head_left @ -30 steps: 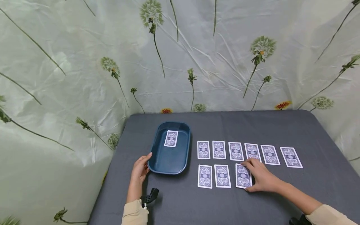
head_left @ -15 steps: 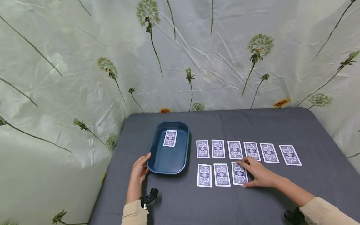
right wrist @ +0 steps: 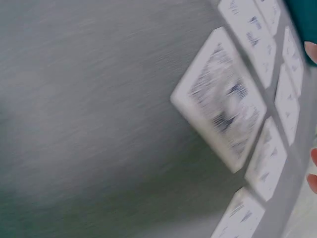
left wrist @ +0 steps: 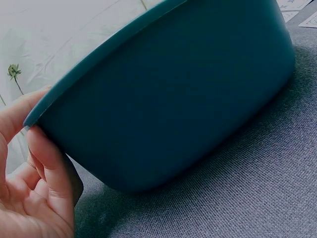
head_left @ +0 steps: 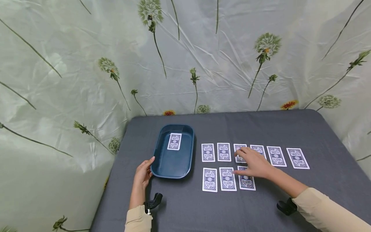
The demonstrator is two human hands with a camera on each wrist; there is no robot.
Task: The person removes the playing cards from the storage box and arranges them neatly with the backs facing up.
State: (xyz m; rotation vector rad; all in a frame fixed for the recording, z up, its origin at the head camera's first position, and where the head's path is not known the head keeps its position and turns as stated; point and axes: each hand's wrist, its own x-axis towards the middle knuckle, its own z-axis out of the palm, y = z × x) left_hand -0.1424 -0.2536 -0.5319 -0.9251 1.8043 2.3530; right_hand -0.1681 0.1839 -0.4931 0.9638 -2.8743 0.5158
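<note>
My left hand (head_left: 143, 174) holds the near left corner of a dark blue tray (head_left: 171, 166). In the left wrist view, thumb and fingers pinch the rim of the tray (left wrist: 163, 109). One face-down playing card (head_left: 175, 141) lies inside, near the far end. My right hand (head_left: 253, 163), thumb and fingers spread, is above the face-down cards to the right. It partly covers the third card of the near row (head_left: 247, 184) and two far-row cards, and grips nothing. That same third near-row card (right wrist: 223, 101) looks blurred in the right wrist view, the fingertips (right wrist: 312, 183) apart from it.
Two rows of purple-and-white playing cards lie face down right of the tray, the far row (head_left: 276, 156) longer than the near row (head_left: 210, 179). A grey cloth (head_left: 203, 212) covers the table. Behind it hangs a flower-printed sheet (head_left: 174, 58).
The third near-row card has slid slightly left, towards its neighbour. My right hand has let it go and moved up and left. My left hand stays on the tray.
</note>
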